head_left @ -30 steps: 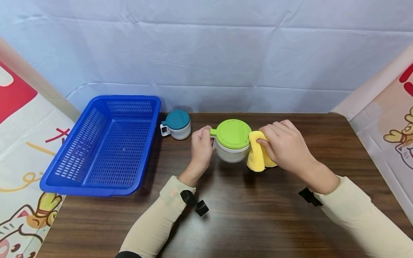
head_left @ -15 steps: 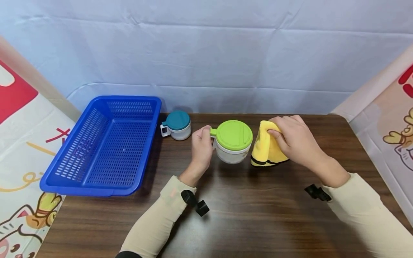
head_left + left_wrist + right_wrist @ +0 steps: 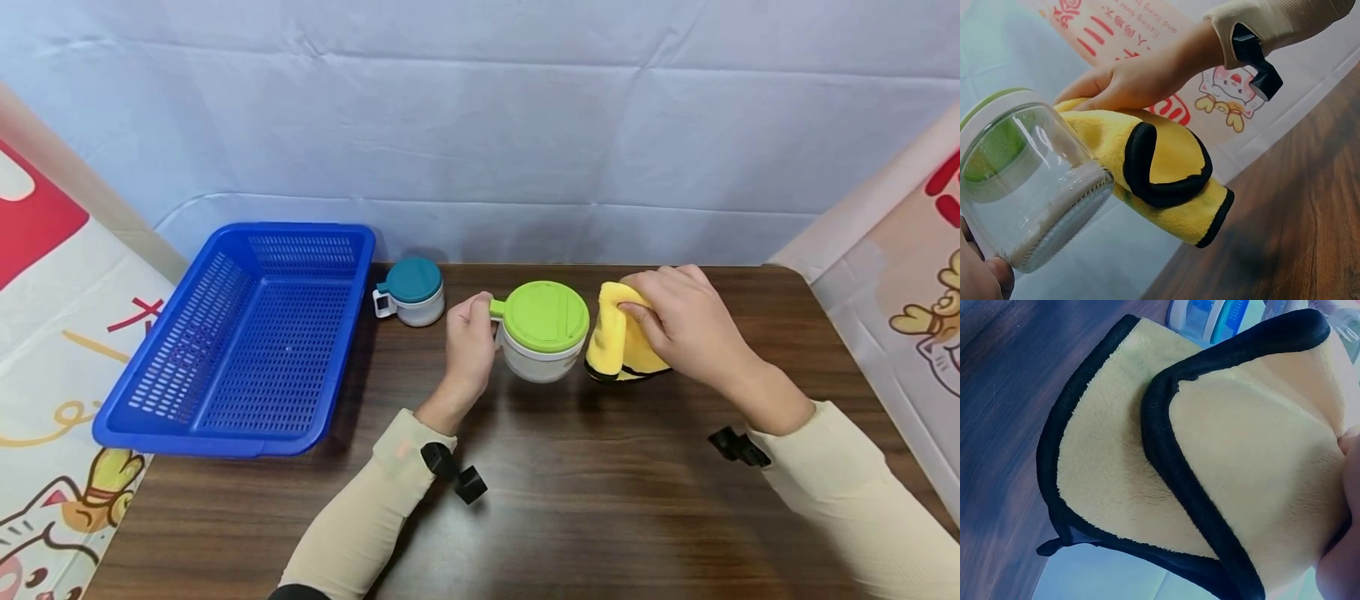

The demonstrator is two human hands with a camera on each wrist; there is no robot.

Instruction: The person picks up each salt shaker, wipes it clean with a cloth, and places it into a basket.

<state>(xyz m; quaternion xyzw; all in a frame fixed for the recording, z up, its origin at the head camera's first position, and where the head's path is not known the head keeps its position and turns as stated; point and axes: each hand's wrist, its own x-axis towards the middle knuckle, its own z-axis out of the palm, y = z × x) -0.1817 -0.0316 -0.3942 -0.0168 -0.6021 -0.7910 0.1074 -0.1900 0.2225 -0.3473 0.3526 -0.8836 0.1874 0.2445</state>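
Note:
My left hand [image 3: 468,342] grips the handle of a glass seasoning jar with a bright green lid [image 3: 546,317], held upright above the table. Its clear wall [image 3: 1041,169] and ridged base show in the left wrist view, with a pale layer at the bottom. Just to the right, my right hand [image 3: 686,325] pinches a folded yellow cloth [image 3: 618,337] with black edging, thumb on the near side. In the head view a narrow gap parts cloth and jar. The cloth [image 3: 1241,444] fills most of the right wrist view, where little of the hand shows.
A similar, smaller-looking jar with a teal lid [image 3: 414,280] stands at the back of the wooden table [image 3: 600,500]. Left of it sits a blue perforated basket [image 3: 330,408]. A pale cloth backdrop [image 3: 480,133] hangs behind the table's far edge.
My right hand has drawn the cloth rightward off the jar's side, then edged slightly back left. The left hand keeps its hold on the handle, and the jar has barely shifted.

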